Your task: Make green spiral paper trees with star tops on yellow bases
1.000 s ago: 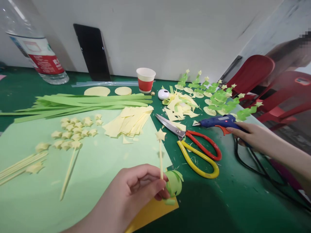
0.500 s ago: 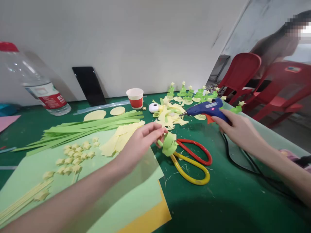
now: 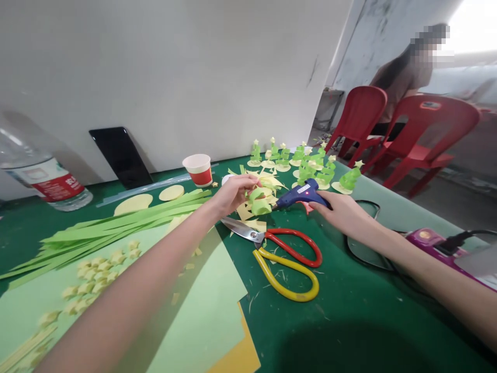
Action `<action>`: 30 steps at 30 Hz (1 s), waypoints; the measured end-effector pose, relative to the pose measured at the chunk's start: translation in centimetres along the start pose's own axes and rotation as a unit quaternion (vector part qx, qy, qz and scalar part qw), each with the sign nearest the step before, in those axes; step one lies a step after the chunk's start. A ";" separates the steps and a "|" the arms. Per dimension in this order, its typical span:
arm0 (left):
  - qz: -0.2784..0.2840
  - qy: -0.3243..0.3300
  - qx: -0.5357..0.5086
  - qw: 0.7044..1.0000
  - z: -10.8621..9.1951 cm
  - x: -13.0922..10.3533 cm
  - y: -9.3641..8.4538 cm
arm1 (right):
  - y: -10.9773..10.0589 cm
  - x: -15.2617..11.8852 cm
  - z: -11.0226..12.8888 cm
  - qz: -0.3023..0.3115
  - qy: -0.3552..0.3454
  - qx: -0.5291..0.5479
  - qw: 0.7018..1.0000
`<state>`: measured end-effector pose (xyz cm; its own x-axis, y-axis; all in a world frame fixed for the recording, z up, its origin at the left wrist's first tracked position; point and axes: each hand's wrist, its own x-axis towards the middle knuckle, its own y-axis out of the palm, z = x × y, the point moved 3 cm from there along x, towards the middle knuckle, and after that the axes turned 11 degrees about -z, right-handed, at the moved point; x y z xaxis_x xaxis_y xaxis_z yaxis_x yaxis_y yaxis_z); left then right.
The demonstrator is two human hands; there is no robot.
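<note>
My left hand (image 3: pixel 236 192) pinches a curled green paper strip (image 3: pixel 259 203) above the table. In my right hand (image 3: pixel 341 208) is a blue hot glue gun (image 3: pixel 301 194) with a lit red light; its nozzle points left, close to the green paper, and I cannot tell whether they touch. Scissors (image 3: pixel 293 262) with one red and one yellow handle lie just below, blades partly apart. Behind my left hand is a heap of pale yellow paper scraps (image 3: pixel 275 180). Several small green paper trees (image 3: pixel 306 171) with star tops stand on round bases at the back.
Green strips (image 3: pixel 116 220), folded paper stars (image 3: pixel 99 272) and light green sheets (image 3: pixel 202 311) lie at left. A paper cup (image 3: pixel 199 170), a phone (image 3: pixel 121 158) and a bottle (image 3: pixel 50 178) stand by the wall. A purple power strip (image 3: pixel 430 241) sits right. A person sits beyond red chairs (image 3: pixel 361 116).
My left hand has lifted the green paper off the scissors toward the scrap heap. The glue gun's nozzle is now close to that paper. The whole view has shifted to the right.
</note>
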<state>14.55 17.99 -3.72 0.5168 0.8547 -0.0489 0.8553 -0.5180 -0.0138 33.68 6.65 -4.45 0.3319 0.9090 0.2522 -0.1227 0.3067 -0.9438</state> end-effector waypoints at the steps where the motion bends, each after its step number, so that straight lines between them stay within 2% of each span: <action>1: 0.015 -0.007 0.005 1.000 0.2 0.3 0.2 | 0.0 0.0 0.0 0.004 -0.001 0.000 1.000; 8: 0.097 -0.043 0.065 0.992 1.2 1.7 0.9 | -0.2 -0.1 0.3 0.012 -0.004 -0.014 1.000; 12: 0.119 -0.043 0.085 0.988 1.0 1.9 1.2 | -0.6 -0.2 0.5 0.008 -0.001 -0.032 0.999; 16: 0.132 -0.044 0.093 0.986 0.6 1.7 1.4 | -2.1 -0.4 0.1 -0.009 0.022 -0.071 0.997; 21: 0.115 -0.026 0.075 0.990 -0.1 1.3 1.0 | -3.9 -1.0 -0.9 -0.043 0.047 -0.119 0.991; 27: 0.056 0.009 0.029 0.998 -1.8 0.9 -0.6 | -4.3 -1.3 -1.4 -0.064 0.049 -0.131 0.988; 30: 0.026 0.029 0.003 0.999 -2.9 -0.4 -1.3 | -4.6 -1.3 -1.4 -0.087 0.054 -0.121 0.987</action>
<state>13.36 18.37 -0.75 0.5628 0.8266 0.0073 0.8265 -0.5626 -0.0179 35.13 3.66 -0.73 0.4269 0.8097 0.4027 0.1670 0.3670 -0.9151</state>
